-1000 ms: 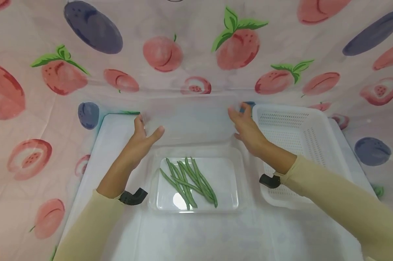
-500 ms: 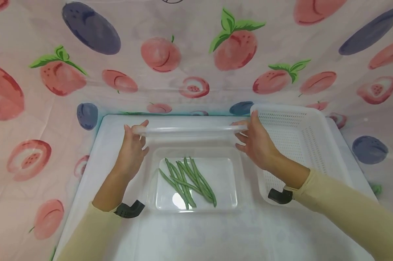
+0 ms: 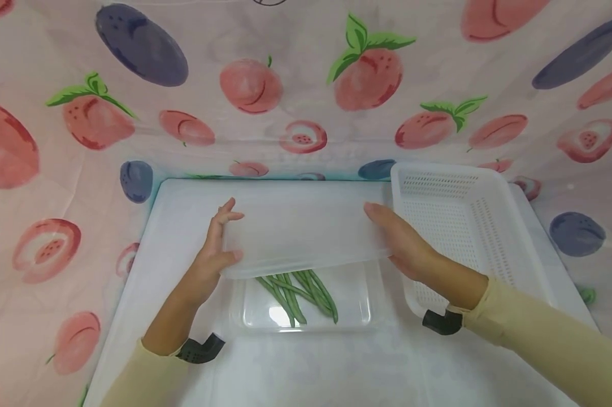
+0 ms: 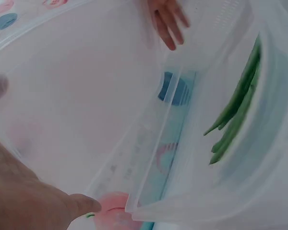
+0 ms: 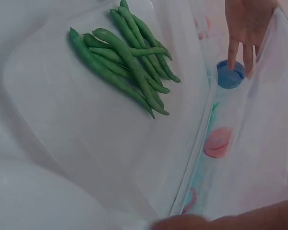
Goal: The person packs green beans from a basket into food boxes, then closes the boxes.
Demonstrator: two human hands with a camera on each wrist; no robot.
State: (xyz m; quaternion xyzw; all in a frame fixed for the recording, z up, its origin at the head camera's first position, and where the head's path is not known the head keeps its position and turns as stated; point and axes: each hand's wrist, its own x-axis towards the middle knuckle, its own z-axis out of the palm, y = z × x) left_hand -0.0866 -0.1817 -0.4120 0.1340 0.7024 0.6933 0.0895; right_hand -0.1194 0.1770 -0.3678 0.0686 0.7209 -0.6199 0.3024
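Observation:
A translucent plastic lid (image 3: 306,232) hangs tilted over the back part of a clear plastic container (image 3: 374,302). Green beans (image 3: 323,299) lie inside the container; the lid covers their far ends in the head view, while the right wrist view shows the whole pile. My left hand (image 3: 209,263) holds the lid's left end, thumb at the near corner and fingers along the edge. At the other end my right hand (image 3: 409,243) grips the lid, thumb on its upper face, the other fingers mostly hidden behind it. Both hands are above the container's sides.
A white perforated basket (image 3: 519,226) stands to the right of the container, partly under my right forearm. The white table (image 3: 306,367) ends at the back against a fruit-patterned cloth (image 3: 306,90). Each wrist carries a small black camera mount (image 3: 201,349).
The lid, first upright behind the container, was swung edge-on and now lies flatter, nearer and lower, overlapping the container's far half. Both hands have shifted their hold and come toward me with it.

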